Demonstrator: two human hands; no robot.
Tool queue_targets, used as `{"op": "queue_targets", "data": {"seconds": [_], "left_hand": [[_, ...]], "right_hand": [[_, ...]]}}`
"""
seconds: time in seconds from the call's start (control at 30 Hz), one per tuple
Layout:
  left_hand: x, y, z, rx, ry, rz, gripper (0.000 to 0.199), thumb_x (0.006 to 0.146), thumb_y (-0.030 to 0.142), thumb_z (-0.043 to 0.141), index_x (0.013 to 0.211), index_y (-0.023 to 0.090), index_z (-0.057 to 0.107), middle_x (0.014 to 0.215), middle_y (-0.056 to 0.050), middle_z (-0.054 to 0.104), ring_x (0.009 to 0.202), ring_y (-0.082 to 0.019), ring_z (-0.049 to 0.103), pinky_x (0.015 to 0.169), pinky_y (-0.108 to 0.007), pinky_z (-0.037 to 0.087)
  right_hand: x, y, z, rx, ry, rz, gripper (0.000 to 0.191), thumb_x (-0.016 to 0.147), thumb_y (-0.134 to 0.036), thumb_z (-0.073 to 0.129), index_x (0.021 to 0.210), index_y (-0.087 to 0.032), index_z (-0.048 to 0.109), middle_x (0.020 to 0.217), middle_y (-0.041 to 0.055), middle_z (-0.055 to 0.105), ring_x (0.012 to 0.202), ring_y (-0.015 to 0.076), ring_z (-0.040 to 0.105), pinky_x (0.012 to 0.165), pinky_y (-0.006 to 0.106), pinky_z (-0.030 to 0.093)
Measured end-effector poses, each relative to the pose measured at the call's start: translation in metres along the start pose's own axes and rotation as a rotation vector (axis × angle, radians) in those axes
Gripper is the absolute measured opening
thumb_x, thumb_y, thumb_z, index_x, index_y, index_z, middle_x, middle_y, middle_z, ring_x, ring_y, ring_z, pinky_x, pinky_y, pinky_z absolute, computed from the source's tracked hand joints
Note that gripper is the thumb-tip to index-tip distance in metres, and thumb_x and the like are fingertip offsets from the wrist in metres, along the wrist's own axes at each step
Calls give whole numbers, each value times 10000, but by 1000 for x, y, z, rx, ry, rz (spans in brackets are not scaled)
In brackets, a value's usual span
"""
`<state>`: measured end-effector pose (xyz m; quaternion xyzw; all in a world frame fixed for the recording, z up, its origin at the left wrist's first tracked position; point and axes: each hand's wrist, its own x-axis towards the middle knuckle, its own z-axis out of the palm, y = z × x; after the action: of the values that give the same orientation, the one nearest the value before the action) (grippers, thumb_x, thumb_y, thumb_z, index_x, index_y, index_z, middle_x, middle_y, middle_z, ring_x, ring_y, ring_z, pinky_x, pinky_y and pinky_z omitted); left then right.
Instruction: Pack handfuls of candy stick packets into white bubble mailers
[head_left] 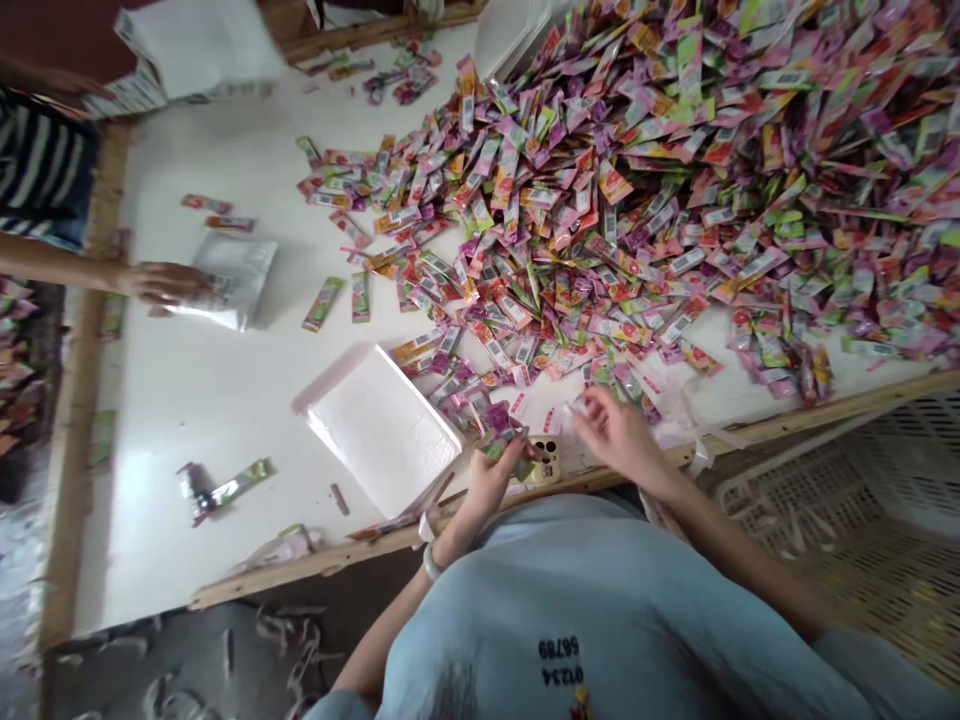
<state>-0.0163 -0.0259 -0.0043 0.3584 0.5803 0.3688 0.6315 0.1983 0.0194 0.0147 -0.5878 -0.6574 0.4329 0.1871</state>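
Observation:
My left hand (pixel 491 480) is closed round a few small packets (pixel 504 440), green and purple, near the table's front edge. To its right, my right hand (pixel 616 435) is raised at the edge, its fingers pinched on something small and whitish that is too blurred to name. Between the two hands lies a phone (pixel 546 458) in a pale case with its camera lenses up. Just beyond the hands spreads a large heap of colourful stick packets (pixel 585 240). Left of my left hand sits a stack of clear plastic bags (pixel 386 425).
Another person's hand (pixel 169 284) rests on a silver bag (pixel 244 280) at the left. Loose packets (pixel 324 304) are scattered on the white table (pixel 187 400), which has a wooden rim. A white slotted basket (pixel 862 500) stands below the edge at right.

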Motion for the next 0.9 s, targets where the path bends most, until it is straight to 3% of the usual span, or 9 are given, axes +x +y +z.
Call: {"op": "queue_targets", "data": {"seconds": [0.07,0.13,0.23,0.33,0.4,0.47,0.63,0.73,0.9], "left_hand": [[-8,1,-3,-18,-159,-70,379,770,587,754,779,212,699,734,-43,713,732,-225,672,750,-366,562],[-13,-1,-2,-21,-278,-132,387,717,577,817,745,210,697,708,-43,711,690,-202,653,715,-340,547],[-8,-5,6,-79,-233,-143,526,745,700,738,628,206,596,554,-1,578,528,-133,527,579,-288,475],[7,-6,19,-148,-162,-143,529,776,738,671,711,223,568,535,51,482,490,-117,469,535,-273,447],[17,-5,25,-150,-140,-133,445,768,658,725,795,228,611,615,21,576,608,-161,581,631,-308,516],[21,-3,23,-127,-99,-106,357,764,564,759,832,231,653,744,-27,685,799,-230,669,772,-357,557],[14,2,10,57,12,-97,310,734,500,798,851,232,694,858,-52,735,970,-277,681,877,-392,563],[9,6,13,25,-36,-71,356,780,541,740,751,199,646,724,-34,660,776,-211,655,706,-324,554],[8,7,11,-20,1,-63,403,736,538,780,712,181,595,584,24,559,525,-106,481,519,-241,418]], "right_hand": [[14,20,-15,-328,238,97,478,935,-474,575,1268,-132,551,1018,196,720,876,319,696,691,384,535],[22,34,-20,-493,269,132,413,937,-364,544,1263,-110,552,1017,204,725,875,330,696,696,389,525],[11,32,-8,-492,271,81,246,960,-251,430,1084,-163,624,948,166,725,847,310,694,736,413,537],[-16,11,15,-384,113,-192,285,999,-273,374,961,-252,656,932,119,720,869,291,688,796,431,557],[-31,0,23,-300,-86,-409,284,1011,-308,391,969,-294,671,977,93,724,935,289,686,857,436,565],[-37,1,19,-248,-69,-451,234,1003,-371,449,1047,-290,663,1050,103,715,1013,304,673,924,454,553],[-3,28,-15,-562,436,223,587,967,-618,449,1178,-80,548,1070,279,635,1028,429,632,828,545,521],[31,27,-15,-693,362,471,657,943,-651,493,1208,-50,495,1117,290,620,1034,431,638,796,485,513],[43,24,-10,-630,132,468,476,901,-339,627,1255,-81,441,1154,223,650,1043,351,682,826,394,509]]}}
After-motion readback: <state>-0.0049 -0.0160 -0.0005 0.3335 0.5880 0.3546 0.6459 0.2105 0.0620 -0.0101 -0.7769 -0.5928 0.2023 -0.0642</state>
